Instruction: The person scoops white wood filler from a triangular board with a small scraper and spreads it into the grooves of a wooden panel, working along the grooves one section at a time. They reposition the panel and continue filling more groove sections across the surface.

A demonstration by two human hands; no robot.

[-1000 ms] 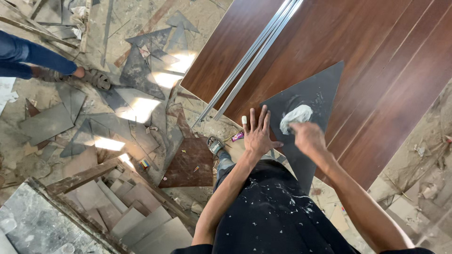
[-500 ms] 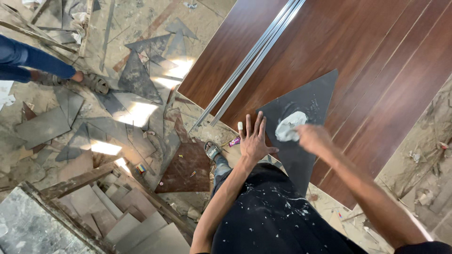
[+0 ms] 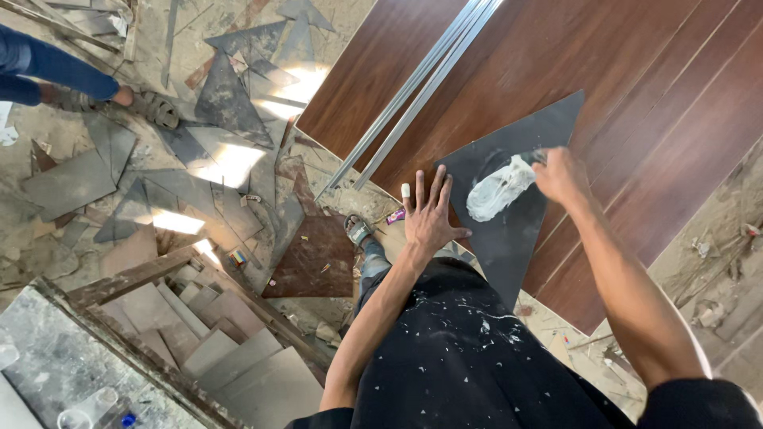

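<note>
Right hand has shifted up-slab, fist closed over white paste; left hand, fingers spread, presses the grey triangular slab edge.

Left hand flat, palm down, fingers spread and pointing away from body; one finger taped white near the tip. Left arm bare, nearly straight, elbow slightly bent. Right hand further out, curled into a loose fist, knuckles up, wrist bent slightly inward. Right forearm bare, extended diagonally. Both arms reaching forward and down.
</note>
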